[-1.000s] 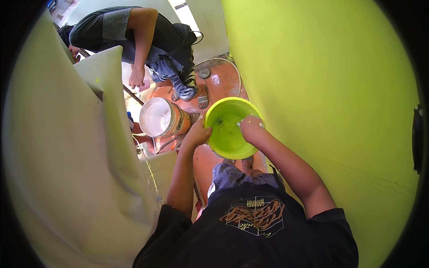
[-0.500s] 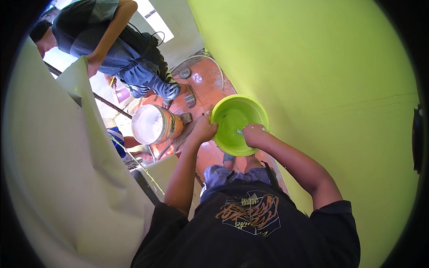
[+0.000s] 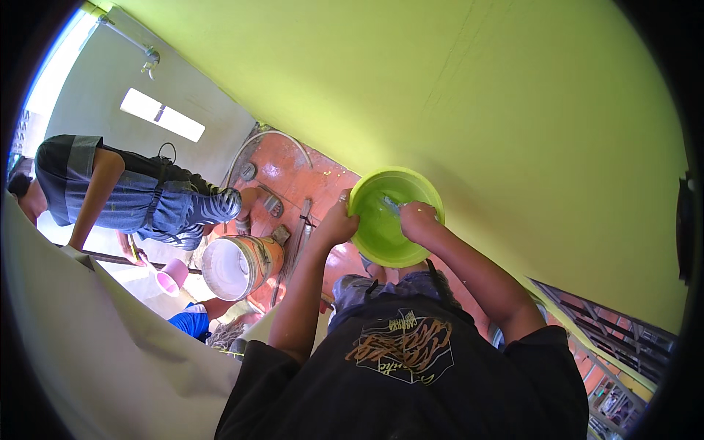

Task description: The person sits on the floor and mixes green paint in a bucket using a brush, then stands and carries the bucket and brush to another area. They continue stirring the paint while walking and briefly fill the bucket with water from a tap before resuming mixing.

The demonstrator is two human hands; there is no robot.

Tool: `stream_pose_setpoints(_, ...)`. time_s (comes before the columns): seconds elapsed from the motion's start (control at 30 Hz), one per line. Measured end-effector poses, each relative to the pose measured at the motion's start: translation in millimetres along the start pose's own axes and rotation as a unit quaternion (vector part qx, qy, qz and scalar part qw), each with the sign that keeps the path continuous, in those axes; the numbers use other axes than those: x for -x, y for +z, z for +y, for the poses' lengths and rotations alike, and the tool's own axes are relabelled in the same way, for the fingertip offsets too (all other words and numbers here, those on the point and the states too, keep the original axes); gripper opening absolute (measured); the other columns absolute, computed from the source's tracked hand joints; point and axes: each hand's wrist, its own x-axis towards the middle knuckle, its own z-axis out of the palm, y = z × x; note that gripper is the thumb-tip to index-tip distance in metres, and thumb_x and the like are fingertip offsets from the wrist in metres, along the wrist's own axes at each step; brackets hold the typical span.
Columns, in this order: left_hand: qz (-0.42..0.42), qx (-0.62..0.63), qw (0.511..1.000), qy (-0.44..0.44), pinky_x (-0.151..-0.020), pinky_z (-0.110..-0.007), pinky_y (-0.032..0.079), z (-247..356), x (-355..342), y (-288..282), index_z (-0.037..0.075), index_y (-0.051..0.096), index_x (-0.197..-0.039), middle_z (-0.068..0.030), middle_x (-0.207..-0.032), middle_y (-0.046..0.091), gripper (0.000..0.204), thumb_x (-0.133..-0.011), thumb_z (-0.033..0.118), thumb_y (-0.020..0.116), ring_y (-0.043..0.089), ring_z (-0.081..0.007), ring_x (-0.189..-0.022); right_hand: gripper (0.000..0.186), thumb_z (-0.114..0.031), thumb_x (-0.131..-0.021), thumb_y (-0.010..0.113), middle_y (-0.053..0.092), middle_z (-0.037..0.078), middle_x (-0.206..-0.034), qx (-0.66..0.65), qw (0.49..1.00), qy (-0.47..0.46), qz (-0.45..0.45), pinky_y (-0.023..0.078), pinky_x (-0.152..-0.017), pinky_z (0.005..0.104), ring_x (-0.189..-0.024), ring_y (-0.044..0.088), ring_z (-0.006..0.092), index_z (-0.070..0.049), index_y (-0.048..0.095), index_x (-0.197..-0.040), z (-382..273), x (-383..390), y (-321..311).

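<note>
A lime-green plastic basin point(image 3: 432, 183) is held up in front of me, over the red floor. My left hand point(image 3: 336, 223) grips its left rim, thumb over the edge. Over the basin's right side, my right hand point(image 3: 419, 221) is closed around a small tool point(image 3: 391, 204) with a pale grey-blue end. That end points into the basin, and my fist hides the handle, so I cannot tell whether it is a brush or a scraper. The basin's inside looks green and wet, with light streaks.
A whitish-lined orange bucket point(image 3: 273, 257) stands on the left. Beyond it, a person point(image 3: 158, 191) bends over near a pink container point(image 3: 173, 276). Someone in blue shorts point(image 3: 192, 321) is below them. Pale sheeting point(image 3: 110, 345) covers the lower left; a green wall point(image 3: 550, 147) rises on the right.
My view has turned, bringing in the wall tap and a grille at lower right. The tool's end has moved up and further out of my fist. Both hands keep their grip.
</note>
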Motion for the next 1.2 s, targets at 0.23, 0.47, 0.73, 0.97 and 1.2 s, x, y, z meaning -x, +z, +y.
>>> stream_pose_setpoints(0.23,-0.096,0.040,0.993,0.063,-0.091,-0.046,0.055,29,-39,61,0.001,0.037,-0.146,-0.0290,-0.118,0.065,0.064,-0.085,0.005,0.054,0.067,-0.0409,-0.107,0.024,-0.007,-0.075,0.069,0.074,0.021,-0.093,0.001,0.993,0.028,-0.113,0.059,-0.074,0.0463,-0.087,0.074,0.0346,-0.001,0.076,-0.097,78,59,-6)
stream_pose_setpoints(0.47,-0.176,-0.012,0.973,0.147,-0.079,-0.043,0.059,58,-21,156,0.004,0.034,-0.148,-0.0268,-0.116,0.066,0.067,-0.084,0.003,0.054,0.070,-0.0353,-0.101,0.029,-0.008,-0.072,0.073,0.074,0.022,-0.097,-0.104,0.978,0.062,-0.168,0.058,-0.080,0.0467,-0.094,0.073,0.0340,-0.002,0.077,-0.100,104,147,42)
stream_pose_setpoints(0.73,-0.292,-0.116,0.936,0.156,-0.095,-0.049,0.052,148,39,249,0.004,0.027,-0.150,-0.0345,-0.119,0.064,0.070,-0.084,0.005,0.052,0.064,-0.0463,-0.113,0.030,-0.007,-0.072,0.073,0.074,0.020,-0.096,-0.226,0.945,0.237,-0.019,0.057,-0.079,0.0482,-0.093,0.073,0.0353,-0.002,0.076,-0.102,187,249,91)
stream_pose_setpoints(0.97,-0.348,-0.089,0.921,0.150,-0.091,-0.046,0.055,207,88,341,0.006,0.035,-0.146,-0.0297,-0.120,0.063,0.064,-0.084,0.007,0.055,0.065,-0.0416,-0.112,0.031,-0.010,-0.072,0.075,0.075,0.018,-0.099,-0.184,0.930,0.316,-0.034,0.057,-0.081,0.0501,-0.095,0.074,0.0332,-0.003,0.076,-0.103,243,374,152)
stream_pose_setpoints(1.2,-0.383,-0.178,0.873,0.242,-0.092,-0.044,0.055,225,139,431,0.007,0.036,-0.146,-0.0247,-0.124,0.063,0.064,-0.085,0.008,0.056,0.065,-0.0372,-0.114,0.033,-0.014,-0.073,0.072,0.073,0.022,-0.103,-0.296,0.905,0.307,0.003,0.056,-0.084,0.0512,-0.097,0.072,0.0380,-0.002,0.075,-0.104,220,453,222)
